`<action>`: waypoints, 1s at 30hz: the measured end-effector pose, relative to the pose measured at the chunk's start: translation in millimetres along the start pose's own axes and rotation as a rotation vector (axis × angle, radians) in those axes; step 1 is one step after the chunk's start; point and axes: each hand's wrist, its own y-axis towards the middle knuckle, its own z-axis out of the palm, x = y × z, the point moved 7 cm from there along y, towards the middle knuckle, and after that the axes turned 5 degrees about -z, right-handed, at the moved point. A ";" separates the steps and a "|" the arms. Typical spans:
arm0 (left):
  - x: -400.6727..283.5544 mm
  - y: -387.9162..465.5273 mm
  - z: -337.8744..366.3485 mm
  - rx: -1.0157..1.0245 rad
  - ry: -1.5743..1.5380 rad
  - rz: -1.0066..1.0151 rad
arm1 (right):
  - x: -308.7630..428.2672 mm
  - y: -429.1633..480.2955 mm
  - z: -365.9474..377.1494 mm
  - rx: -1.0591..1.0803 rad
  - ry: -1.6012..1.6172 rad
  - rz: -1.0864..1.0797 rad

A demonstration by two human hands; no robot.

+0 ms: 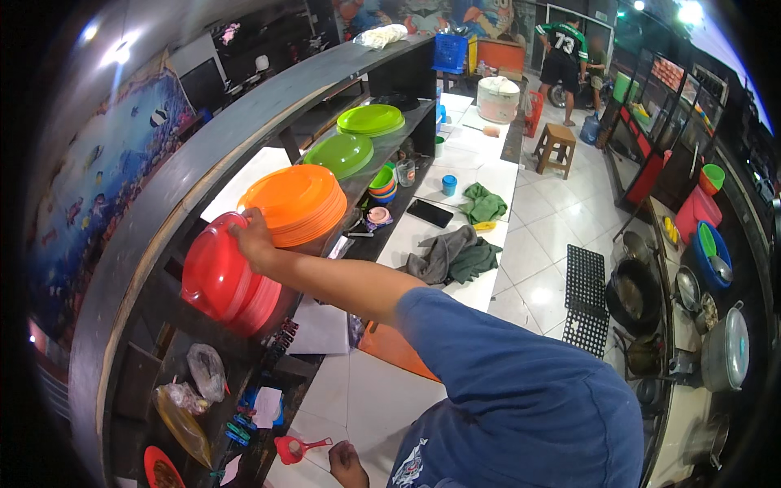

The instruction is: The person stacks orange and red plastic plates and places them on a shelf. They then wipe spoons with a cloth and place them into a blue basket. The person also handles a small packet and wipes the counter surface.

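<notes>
My right hand [251, 239] reaches across to a stack of red plastic plates [213, 268] on the dark shelf, its fingers and thumb closed over the rim of an upper one. Against it stands a stack of orange plastic plates [296, 204], with green plastic plates [340, 155] farther along. At the bottom edge is my left hand [348, 466], fingers curled and partly cut off by the frame. Close by it, a small red plastic strainer or funnel [291, 450] lies with its handle towards the fingers; contact cannot be told.
Bagged items [206, 372] and clothes pegs [238, 432] lie on the lower shelf. A phone [430, 213] and dark cloths [448, 253] rest on the white counter. Behind me are a wok [633, 296] and a lidded pot [726, 351]. A wooden stool [555, 146] and two people stand farther off.
</notes>
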 end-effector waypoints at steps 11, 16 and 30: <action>18.5 3.4 -15.8 -0.044 0.041 0.017 | -7.3 16.7 3.4 0.111 -0.488 -0.081; 13.8 3.1 -11.5 0.018 0.065 0.047 | 37.4 -14.0 8.9 0.380 -0.656 -0.058; 16.8 -6.7 -11.3 0.037 0.159 0.018 | 43.4 -9.3 35.7 0.472 -1.232 -0.543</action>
